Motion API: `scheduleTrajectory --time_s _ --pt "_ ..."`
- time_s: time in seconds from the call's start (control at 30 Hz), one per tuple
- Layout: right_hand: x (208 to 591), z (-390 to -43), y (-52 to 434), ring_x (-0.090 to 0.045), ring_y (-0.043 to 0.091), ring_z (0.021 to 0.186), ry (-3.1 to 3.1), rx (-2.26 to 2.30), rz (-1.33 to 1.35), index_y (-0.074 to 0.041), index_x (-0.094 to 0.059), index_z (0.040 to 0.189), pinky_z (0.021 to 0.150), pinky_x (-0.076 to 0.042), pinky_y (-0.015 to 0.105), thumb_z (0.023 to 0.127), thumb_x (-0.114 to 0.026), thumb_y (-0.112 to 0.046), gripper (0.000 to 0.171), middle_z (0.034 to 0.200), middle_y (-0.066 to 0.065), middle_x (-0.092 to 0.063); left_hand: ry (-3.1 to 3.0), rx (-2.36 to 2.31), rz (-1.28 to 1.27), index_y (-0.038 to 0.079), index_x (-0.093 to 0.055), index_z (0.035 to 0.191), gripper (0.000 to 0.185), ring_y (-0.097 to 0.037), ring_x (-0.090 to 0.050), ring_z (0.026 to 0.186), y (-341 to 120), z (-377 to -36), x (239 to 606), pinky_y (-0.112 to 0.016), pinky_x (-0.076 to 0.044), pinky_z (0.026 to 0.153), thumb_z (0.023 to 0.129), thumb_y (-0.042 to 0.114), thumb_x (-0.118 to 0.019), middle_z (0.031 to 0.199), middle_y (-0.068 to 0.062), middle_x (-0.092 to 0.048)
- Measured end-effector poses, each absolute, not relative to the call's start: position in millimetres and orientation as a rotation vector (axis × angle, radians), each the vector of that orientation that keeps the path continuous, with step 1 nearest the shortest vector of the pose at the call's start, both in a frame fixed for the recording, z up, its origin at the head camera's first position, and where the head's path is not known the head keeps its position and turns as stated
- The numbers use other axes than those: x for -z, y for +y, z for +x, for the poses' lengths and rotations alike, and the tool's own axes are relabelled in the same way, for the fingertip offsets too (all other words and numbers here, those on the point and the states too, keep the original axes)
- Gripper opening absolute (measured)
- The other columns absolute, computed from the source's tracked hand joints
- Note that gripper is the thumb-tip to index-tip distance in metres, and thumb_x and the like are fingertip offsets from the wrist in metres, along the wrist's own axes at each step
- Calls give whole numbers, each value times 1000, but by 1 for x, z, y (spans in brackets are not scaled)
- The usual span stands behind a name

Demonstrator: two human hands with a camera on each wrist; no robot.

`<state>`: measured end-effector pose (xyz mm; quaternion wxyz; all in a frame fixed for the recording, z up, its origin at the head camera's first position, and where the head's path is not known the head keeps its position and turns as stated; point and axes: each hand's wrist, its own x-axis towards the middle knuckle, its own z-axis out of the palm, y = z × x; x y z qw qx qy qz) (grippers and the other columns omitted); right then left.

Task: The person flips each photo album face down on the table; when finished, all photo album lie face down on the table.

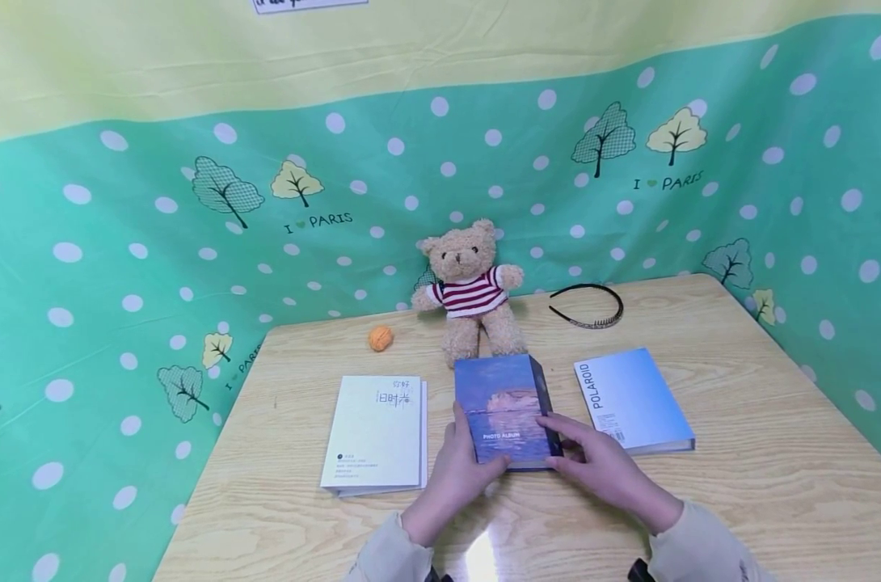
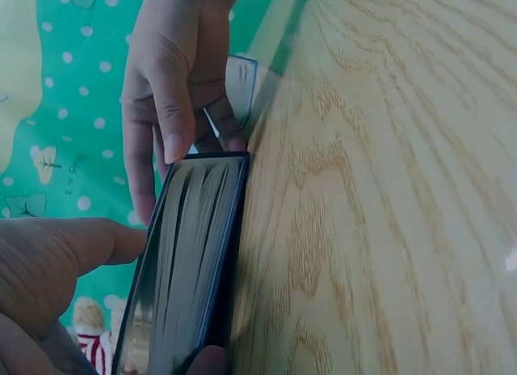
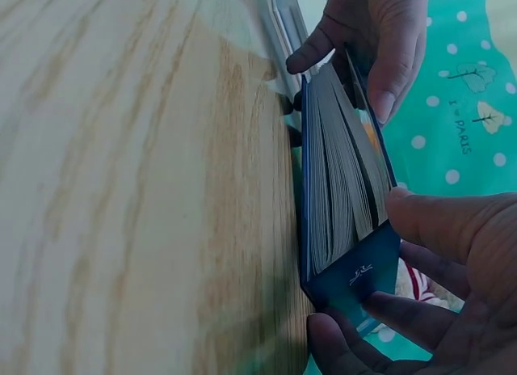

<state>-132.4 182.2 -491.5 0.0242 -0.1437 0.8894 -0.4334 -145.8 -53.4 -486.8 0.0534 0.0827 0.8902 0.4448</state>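
A blue photo album [image 1: 502, 404] with a painted cover lies between both hands at the front middle of the table. My left hand [image 1: 461, 465] grips its left side, thumb on the cover near the lower corner; in the left wrist view a fingertip [image 2: 208, 360] shows beneath the bottom cover. My right hand [image 1: 593, 457] holds the dark spine side, and in the right wrist view its thumb [image 3: 424, 217] lies at the top cover's edge with fingers along the spine [image 3: 355, 274]. The page edges [image 3: 339, 165] face the wrist cameras, and the album's lower edge is close over the table.
A white album [image 1: 375, 432] lies to the left, a pale blue Polaroid album [image 1: 633, 400] to the right. Behind sit a teddy bear [image 1: 473, 295] in a striped shirt, an orange ball [image 1: 380, 338] and a black headband [image 1: 600, 323]. A green dotted curtain [image 1: 382, 186] closes off the table's back.
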Motion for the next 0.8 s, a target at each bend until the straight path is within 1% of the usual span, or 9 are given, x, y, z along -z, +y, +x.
scheduleTrajectory --time_s 0.2,0.5,0.8 --pt "493 -132 181 -48 40 128 2792 1286 -463 -20 -52 142 101 -41 56 87 -73 -22 59 148 14 -45 2723 -1270 209 -10 -1 151 120 -47 -53 114 -54 -145 486 -55 -46 96 76 40 -80 137 -39 -38" --pt "494 -133 181 -45 41 130 2815 1263 -526 -18 -52 142 103 -37 59 88 -72 -23 57 147 15 -45 2772 -1189 237 -11 -1 151 121 -47 -58 104 -54 -144 486 -54 -51 89 76 43 -80 133 -41 -40" --pt "496 -135 181 -44 41 131 2849 1203 -595 -16 -51 143 104 -34 61 88 -71 -20 58 147 16 -45 2777 -1142 231 -12 -4 150 119 -50 -57 104 -55 -144 489 -55 -52 86 77 46 -78 134 -43 -38"
